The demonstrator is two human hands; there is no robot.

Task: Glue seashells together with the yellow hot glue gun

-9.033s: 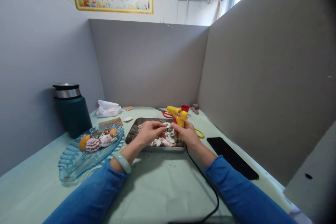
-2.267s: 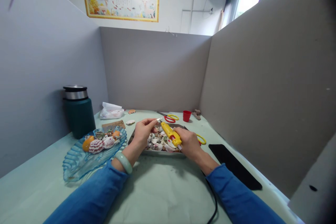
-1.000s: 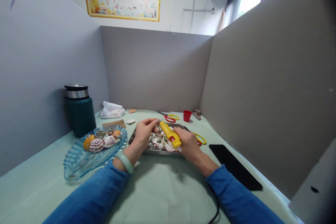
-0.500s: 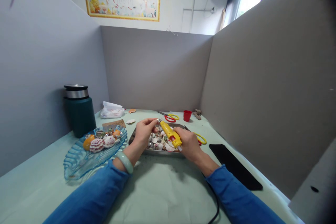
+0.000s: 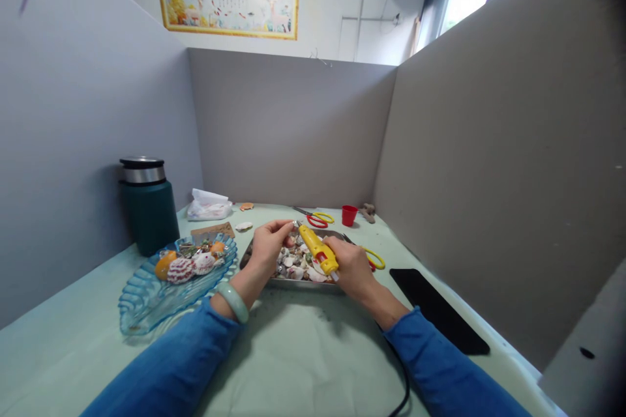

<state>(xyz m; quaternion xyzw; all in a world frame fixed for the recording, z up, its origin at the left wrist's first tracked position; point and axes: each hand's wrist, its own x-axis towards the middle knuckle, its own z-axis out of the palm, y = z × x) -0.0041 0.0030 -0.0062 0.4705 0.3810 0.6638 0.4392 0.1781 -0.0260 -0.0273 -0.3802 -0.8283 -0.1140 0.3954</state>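
Note:
My right hand (image 5: 351, 264) is closed round the handle of a yellow hot glue gun (image 5: 315, 247), whose nozzle points up and to the left. A glue stick pokes out of its rear end. My left hand (image 5: 270, 244) pinches something small and whitish at the nozzle tip; its kind is too small to make out. Below both hands lies a metal tray (image 5: 306, 285) full of small seashells (image 5: 293, 272). To the left, a blue clear shell-shaped dish (image 5: 147, 309) bears orange and striped shells (image 5: 180, 270) at its far end.
A dark green flask (image 5: 149, 215) stands at the left, near a tissue pack (image 5: 209, 206). Scissors (image 5: 317, 219) and a red cup (image 5: 349, 215) are at the back. More yellow-handled scissors (image 5: 375, 258) and a black flat pad (image 5: 437, 309) lie right. A black cord (image 5: 405, 378) runs under my right arm.

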